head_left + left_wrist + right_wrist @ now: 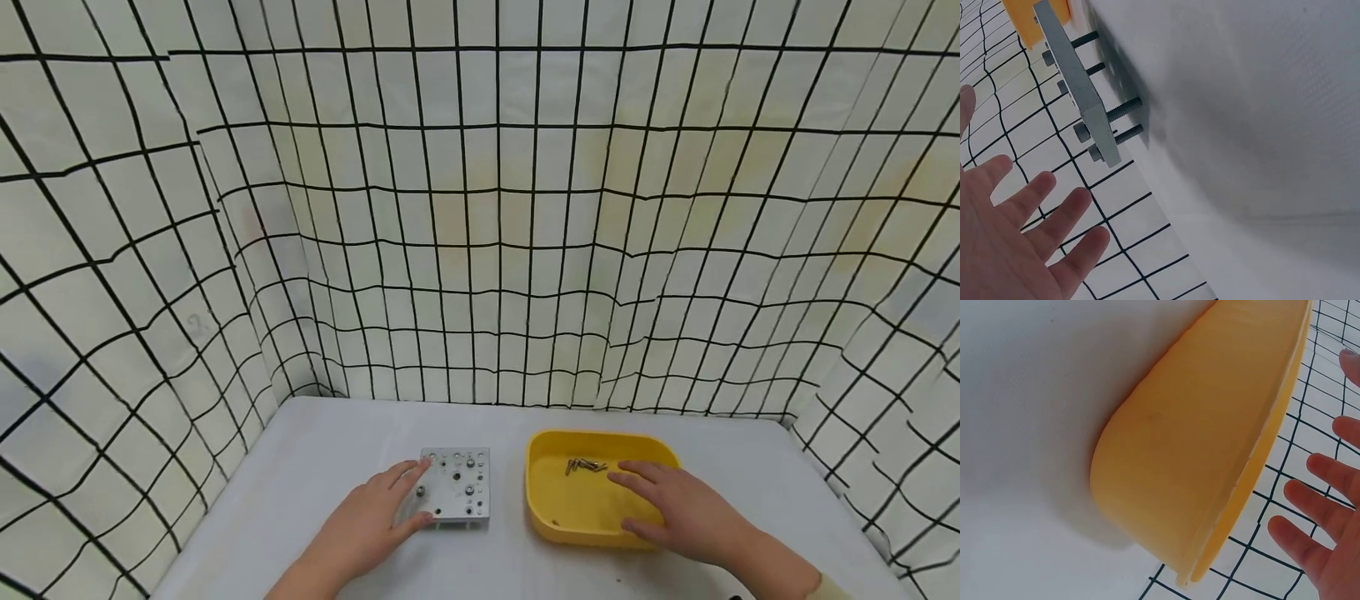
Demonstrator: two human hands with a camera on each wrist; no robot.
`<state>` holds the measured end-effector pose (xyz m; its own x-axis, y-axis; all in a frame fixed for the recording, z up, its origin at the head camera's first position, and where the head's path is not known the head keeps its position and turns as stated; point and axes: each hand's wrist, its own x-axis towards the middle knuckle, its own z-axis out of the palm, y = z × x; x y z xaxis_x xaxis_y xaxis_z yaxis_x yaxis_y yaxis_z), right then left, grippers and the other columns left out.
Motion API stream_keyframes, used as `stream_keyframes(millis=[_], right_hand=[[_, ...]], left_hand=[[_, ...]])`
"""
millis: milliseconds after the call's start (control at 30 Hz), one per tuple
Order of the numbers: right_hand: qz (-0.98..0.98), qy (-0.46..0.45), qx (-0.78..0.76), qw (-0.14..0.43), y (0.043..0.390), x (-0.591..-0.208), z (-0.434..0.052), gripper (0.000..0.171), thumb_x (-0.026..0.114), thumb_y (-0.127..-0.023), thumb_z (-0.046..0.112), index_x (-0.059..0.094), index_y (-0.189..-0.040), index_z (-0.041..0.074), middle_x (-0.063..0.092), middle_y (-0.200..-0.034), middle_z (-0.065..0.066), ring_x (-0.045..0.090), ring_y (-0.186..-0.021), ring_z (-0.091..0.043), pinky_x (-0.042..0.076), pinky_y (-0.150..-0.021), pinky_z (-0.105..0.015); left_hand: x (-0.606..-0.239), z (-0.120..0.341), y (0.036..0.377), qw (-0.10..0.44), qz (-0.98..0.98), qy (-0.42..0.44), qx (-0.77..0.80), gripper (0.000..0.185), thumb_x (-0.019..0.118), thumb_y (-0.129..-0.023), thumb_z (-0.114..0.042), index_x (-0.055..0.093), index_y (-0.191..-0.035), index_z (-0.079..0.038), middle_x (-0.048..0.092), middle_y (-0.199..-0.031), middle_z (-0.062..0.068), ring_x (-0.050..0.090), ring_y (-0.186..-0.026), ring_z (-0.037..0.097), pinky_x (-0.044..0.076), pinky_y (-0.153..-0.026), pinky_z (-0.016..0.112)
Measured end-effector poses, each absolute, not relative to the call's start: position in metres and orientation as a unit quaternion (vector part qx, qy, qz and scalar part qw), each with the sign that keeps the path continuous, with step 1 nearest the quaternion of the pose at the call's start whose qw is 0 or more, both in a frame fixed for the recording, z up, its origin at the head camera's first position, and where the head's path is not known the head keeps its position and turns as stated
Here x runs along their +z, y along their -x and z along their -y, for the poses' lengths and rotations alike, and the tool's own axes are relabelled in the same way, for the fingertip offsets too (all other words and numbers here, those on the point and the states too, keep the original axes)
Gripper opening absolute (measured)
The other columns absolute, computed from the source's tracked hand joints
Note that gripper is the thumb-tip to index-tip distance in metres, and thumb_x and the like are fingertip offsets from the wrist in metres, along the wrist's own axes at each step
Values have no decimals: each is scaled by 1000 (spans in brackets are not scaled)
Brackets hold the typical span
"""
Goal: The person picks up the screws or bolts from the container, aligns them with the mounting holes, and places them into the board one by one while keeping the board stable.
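Observation:
My left hand (367, 518) is held with its fingers spread at the left edge of a square metal plate (447, 502). The left wrist view shows this plate (1075, 72) side-on, raised off the table on several bolts (1125, 110) whose threaded ends stick out below; their heads stand on its upper face. Spread fingers and an empty palm mark the left hand (1016, 250) there. My right hand (686, 510) hovers over the right side of a yellow plastic tray (573, 504), fingers extended, holding nothing. Several small screws (585, 465) lie in a pile toward the tray's back.
A white-covered table (337, 429) carries the plate and the tray, with a gap between them. White walls with a black grid (517, 275) enclose the back and both sides. One tiny piece (555, 522) lies in the tray's front left corner.

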<state>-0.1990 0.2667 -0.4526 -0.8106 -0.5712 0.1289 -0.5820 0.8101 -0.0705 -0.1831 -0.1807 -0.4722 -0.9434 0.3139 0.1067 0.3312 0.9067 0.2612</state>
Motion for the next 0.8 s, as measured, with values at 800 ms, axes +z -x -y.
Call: stream_keyframes(millis=[800], right_hand=[[953,-300,25,-31,239,-436,-257,39,69,-92,43,67,-125,22,65,-115,5,62,-103,-18,51,-89,-45]], left_hand=[[-497,194,210,-121,927,53,-350,76,73,-88,-42,42,-150,-11,59,-118,2,57,-94,17,50,-75,41]])
